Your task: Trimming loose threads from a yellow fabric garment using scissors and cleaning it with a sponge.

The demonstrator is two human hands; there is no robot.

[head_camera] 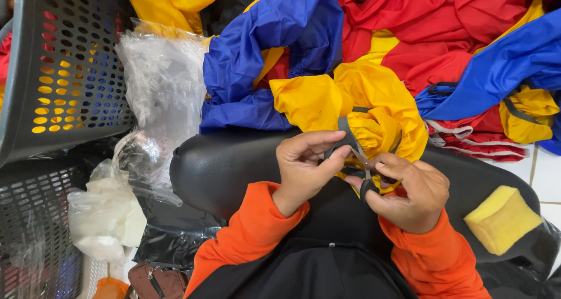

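Both hands, left [304, 167] and right [409, 194], pinch a grey strap [349, 136] half-hidden in yellow fabric [350, 103]; the grey basket [61, 65] holds coloured cloth.

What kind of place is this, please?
Probably a small garment workshop: a pile of bright garments, perforated plastic baskets, and the right hand using small scissors on yellow fabric.

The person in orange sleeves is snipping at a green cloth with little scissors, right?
Not quite. The cloth is yellow, not green, as the head view shows. The rest holds: orange sleeves, the left hand pinching a grey strap on it, the right hand working small scissors.
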